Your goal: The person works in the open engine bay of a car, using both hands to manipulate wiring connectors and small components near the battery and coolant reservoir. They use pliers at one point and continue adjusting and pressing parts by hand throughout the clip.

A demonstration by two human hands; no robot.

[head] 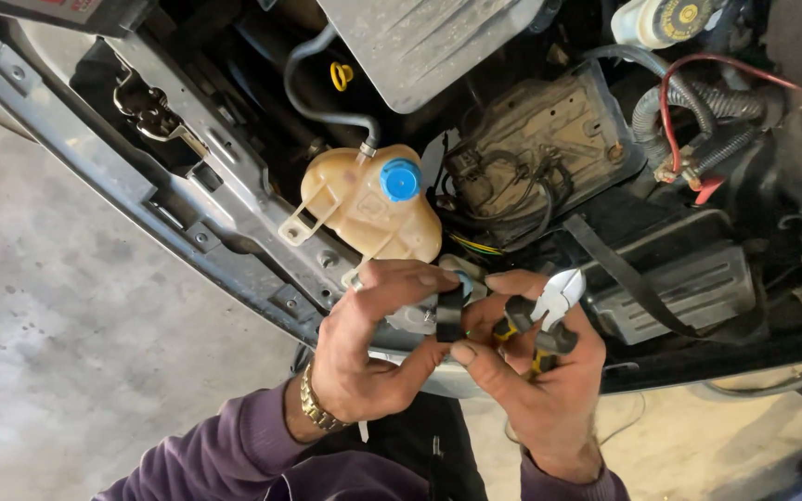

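- Hard to make out: a small pale part behind the hands, mostly covered by fingers and by a black band; its shape cannot be told.
- Cut off at the top edge: grey engine cover and a white reservoir with a yellow cap.
- Dark and unreadable: depths of the engine bay around the wiring bundle.
- Left hand: curled, thumb and forefinger pinched on the black band, gold bracelet at the wrist, purple sleeve below.
- Right hand: closed around yellow-and-black handles of side cutters, thumb tip also pressed to the lower end of the black band; cutter jaws pointed up and right, away from the band.
- Black band: upright between both hands, touching fingers of each, just left of the cutters.
- Just above the hands: cream coolant tank with blue cap, close but apart from the fingers.
- To the right: black box with a strap across it, red cables beyond.
- Along the left: grey metal front crossmember, concrete floor beneath.
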